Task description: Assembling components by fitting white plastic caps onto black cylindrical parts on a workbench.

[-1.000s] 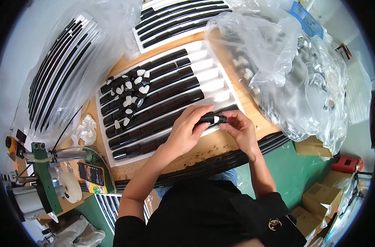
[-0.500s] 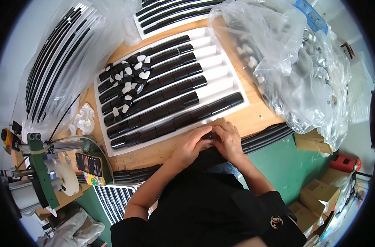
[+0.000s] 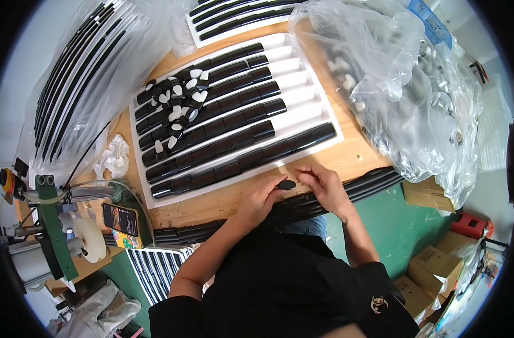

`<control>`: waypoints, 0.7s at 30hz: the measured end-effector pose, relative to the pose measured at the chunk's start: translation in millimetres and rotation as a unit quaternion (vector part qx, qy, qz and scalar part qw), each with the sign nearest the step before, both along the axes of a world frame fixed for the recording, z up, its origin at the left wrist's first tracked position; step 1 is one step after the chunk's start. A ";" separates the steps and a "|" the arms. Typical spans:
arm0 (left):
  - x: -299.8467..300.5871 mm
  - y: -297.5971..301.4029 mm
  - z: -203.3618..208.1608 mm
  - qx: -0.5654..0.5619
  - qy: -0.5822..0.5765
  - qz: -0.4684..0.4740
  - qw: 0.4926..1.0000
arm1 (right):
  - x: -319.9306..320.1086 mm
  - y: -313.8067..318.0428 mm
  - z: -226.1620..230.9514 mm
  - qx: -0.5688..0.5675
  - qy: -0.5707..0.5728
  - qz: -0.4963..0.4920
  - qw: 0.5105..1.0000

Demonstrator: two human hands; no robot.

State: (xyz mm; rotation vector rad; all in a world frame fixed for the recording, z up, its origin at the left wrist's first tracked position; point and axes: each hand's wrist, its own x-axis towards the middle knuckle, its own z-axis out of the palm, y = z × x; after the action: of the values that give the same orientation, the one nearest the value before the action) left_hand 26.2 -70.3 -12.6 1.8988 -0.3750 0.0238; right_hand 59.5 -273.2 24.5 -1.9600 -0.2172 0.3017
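Note:
Near the front edge of the workbench, my left hand (image 3: 258, 201) pinches a small black oval cap (image 3: 286, 185) between thumb and fingertips. My right hand (image 3: 324, 190) is just to the right of it, apart from the cap, with fingers loosely bent, thumb and forefinger spread and nothing seen between them. Beyond both hands lies a white ribbed tray (image 3: 318, 147) holding rows of glossy black tube-like pieces (image 3: 251, 160). A loose heap of small black parts with white oval faces (image 3: 177, 90) rests on the tray's left half.
Clear plastic bags (image 3: 392, 73) with pale parts bulge at the right. A green-framed machine (image 3: 55, 231) and a phone (image 3: 120, 219) stand at the left. Black padded strips (image 3: 364, 187) line the bench edge (image 3: 353, 160). Another filled tray (image 3: 243, 29) lies at the back.
My right hand has drawn away to the right from my left hand, uncovering the black oval cap. The left hand keeps hold of it. The tray and heap look the same.

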 end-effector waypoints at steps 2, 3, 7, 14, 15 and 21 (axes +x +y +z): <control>-0.7 3.0 -2.3 0.012 0.005 -0.009 1.000 | 3.5 7.2 16.4 0.012 0.023 0.019 0.999; -0.4 4.0 -2.4 0.025 0.008 -0.020 0.999 | 4.2 11.7 21.5 0.025 0.044 0.036 0.998; 1.0 3.5 0.9 0.017 0.006 -0.017 1.000 | 5.0 16.5 26.4 -0.028 -0.108 0.097 0.989; 5.6 0.0 1.7 -0.002 -0.051 -0.001 0.999 | 2.4 25.6 30.3 -0.092 -0.161 0.104 0.977; 6.3 0.4 5.9 0.016 -0.073 0.005 0.997 | 2.2 26.3 28.3 -0.110 -0.171 0.106 0.973; 5.8 -1.5 13.6 0.011 -0.012 0.004 1.000 | -4.4 29.9 19.9 -0.141 -0.199 0.087 0.966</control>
State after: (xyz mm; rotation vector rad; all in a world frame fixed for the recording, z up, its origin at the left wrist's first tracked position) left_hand 32.0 -71.8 1.0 1.9242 -0.3847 0.0479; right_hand 55.1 -243.4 44.4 -2.2776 -0.6379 0.0480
